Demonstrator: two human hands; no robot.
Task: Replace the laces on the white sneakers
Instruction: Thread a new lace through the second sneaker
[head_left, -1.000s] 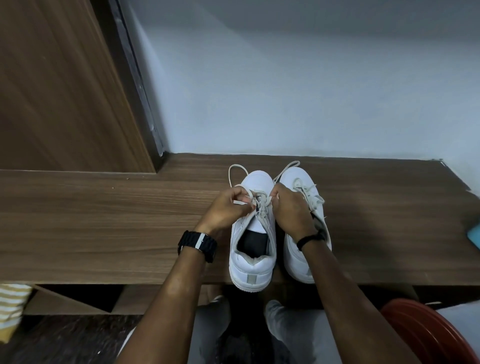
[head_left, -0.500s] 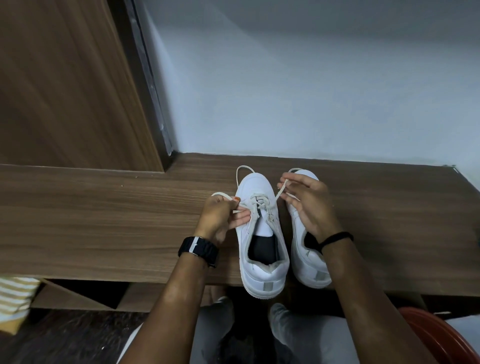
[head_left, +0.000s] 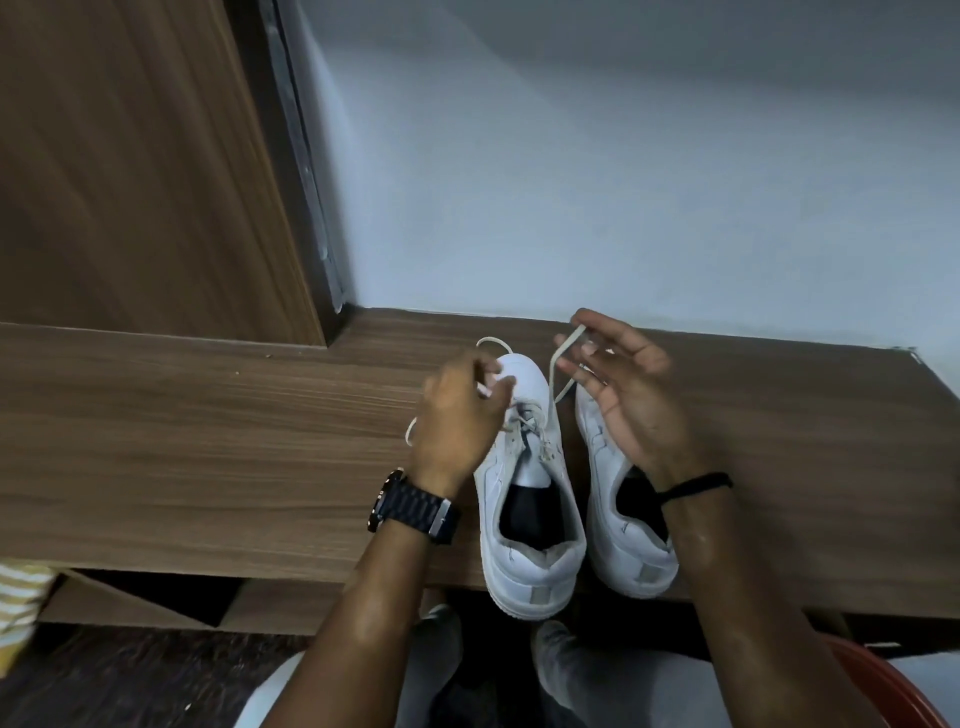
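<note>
Head view shows you the wooden shelf (head_left: 208, 441) with two white sneakers (head_left: 530, 499) side by side at its near edge, heels toward you. Your left hand (head_left: 457, 415) curls its fingers around the lace (head_left: 563, 364) by the left shoe's toe. Your right hand (head_left: 628, 395) is over the right shoe, fingers spread wide, the lace end draped across its fingertips.
</note>
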